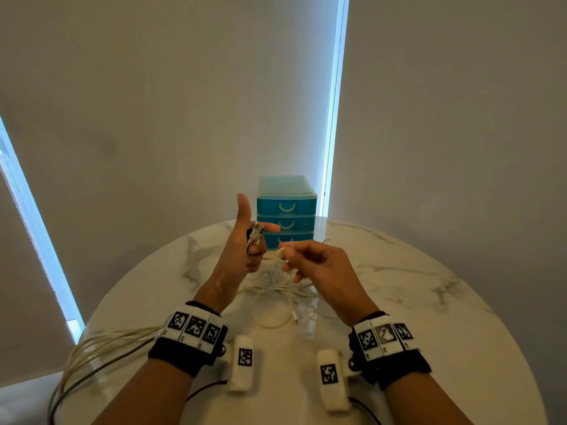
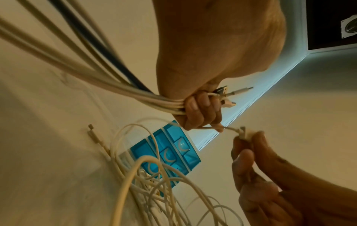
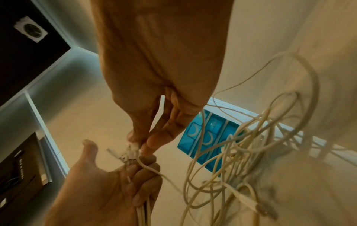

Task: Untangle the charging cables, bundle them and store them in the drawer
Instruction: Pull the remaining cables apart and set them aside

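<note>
My left hand is raised with the thumb up and grips a bundle of cables just below their plugs. The bundle is white with one dark cable, and it trails off the table's left edge. Close to the left fingers, my right hand pinches the plug of one white cable. That cable runs down to a white tangle on the table. Behind my hands stands a blue three-drawer unit with all its drawers closed.
The round marble table stands against a pale wall with bright window strips. A loose cable loop lies in front of the tangle. White wrist camera units hang under both forearms near the front edge.
</note>
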Demonstrator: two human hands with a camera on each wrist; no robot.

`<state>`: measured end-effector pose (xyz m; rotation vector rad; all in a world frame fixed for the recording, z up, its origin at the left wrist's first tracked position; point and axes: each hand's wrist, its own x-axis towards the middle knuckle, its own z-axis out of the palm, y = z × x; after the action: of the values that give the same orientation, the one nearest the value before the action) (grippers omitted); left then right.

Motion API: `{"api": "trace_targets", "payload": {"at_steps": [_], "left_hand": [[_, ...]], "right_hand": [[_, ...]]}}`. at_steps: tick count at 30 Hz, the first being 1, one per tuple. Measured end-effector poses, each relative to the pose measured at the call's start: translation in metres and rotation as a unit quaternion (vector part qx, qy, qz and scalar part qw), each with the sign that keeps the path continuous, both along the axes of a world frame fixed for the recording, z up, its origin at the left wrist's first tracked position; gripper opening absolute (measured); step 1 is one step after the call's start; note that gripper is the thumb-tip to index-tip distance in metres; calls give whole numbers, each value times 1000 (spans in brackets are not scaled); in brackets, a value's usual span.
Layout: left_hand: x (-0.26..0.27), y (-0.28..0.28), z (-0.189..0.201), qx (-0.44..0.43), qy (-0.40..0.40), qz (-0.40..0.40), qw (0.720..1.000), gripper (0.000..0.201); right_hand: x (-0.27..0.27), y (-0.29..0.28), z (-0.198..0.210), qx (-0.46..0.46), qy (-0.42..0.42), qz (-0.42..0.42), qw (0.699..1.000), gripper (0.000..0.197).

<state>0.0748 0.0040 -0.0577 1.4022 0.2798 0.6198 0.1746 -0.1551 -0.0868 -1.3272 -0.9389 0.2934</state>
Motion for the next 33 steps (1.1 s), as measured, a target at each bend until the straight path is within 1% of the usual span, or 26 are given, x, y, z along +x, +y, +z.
{"api": "trace_targets", "payload": {"at_steps": [2,5,7,9,10,12,14,18,19,21,22,23,25,27,28,30,33], "left_hand": [[-1,-2,0,15,43,-17,999,108],[-4,-12,4,121,124,-1,985,94],[-4,-15,7,155,141,16,978,87],[-3,-13,6,153,147,7,977,95],[-1,-11,4,145,147,-5,978,102],[0,-12,-1,137,139,-42,980,104],[3,-13,-4,139,127,-61,980,98],[2,-28,1,148,125,-21,981,70],[1,-30,1,139,121,-15,983,70],[-1,-31,1,103,94,-9,990,82],[-2,-30,3,74,79,0,994,88],[-4,-26,4,43,64,12,997,89],[-7,-16,9,-20,14,18,1000,88],[-13,-6,15,-75,-50,-6,996,89],[-15,-3,18,-94,-78,-19,992,89],[-21,-3,23,-119,-120,-52,984,89],[-25,-11,29,-139,-148,-113,973,87]], "right_hand": [[-4,0,3,-15,-9,20,1000,19],[-1,-4,6,-56,-68,17,996,14],[2,-9,7,-106,-113,37,987,11],[2,-11,9,-136,-141,41,980,10],[1,-10,9,-126,-144,18,981,11],[2,-7,8,-75,-127,-55,988,13],[1,-3,6,-29,-115,-97,988,15],[-5,5,1,15,-103,-126,987,24],[-8,8,1,25,-88,-129,987,28],[-12,12,1,43,-46,-127,990,31],[-13,12,1,51,-19,-126,991,29],[-14,11,2,58,12,-125,990,25],[-17,9,3,43,67,-106,991,18],[-22,11,3,-16,81,-49,995,17],[-27,14,1,-50,75,-17,996,21],[-39,20,-3,-93,73,51,992,35],[-52,27,-9,-93,133,156,974,53]]}}
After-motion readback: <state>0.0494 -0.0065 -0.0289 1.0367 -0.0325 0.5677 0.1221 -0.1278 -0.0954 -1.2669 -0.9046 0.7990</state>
